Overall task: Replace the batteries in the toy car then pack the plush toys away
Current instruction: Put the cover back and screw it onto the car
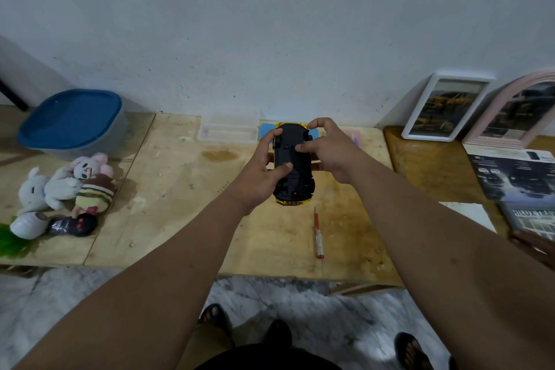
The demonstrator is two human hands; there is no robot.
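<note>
Over a plywood tabletop (180,189), a person holds a yellow toy car (292,165) belly-up in both hands, its black underside turned to the camera.

The left hand (264,171) wraps the car's left flank, thumb pressed flat on the chassis; the right hand (327,153) clasps the other flank, fingers curled over the far end and thumb tip on the underside near the middle, apparently at the battery cover. Whether that cover is off cannot be told. The car looks a light, rigid plastic shell, smooth and likely slippery, best gripped by its sides clear of the wheels. A red-handled screwdriver (317,231) lies just beside it on the table. Well apart at the left sit the plush toys (66,189), soft and easy to squeeze, near a blue-lidded tub (73,123).
</note>
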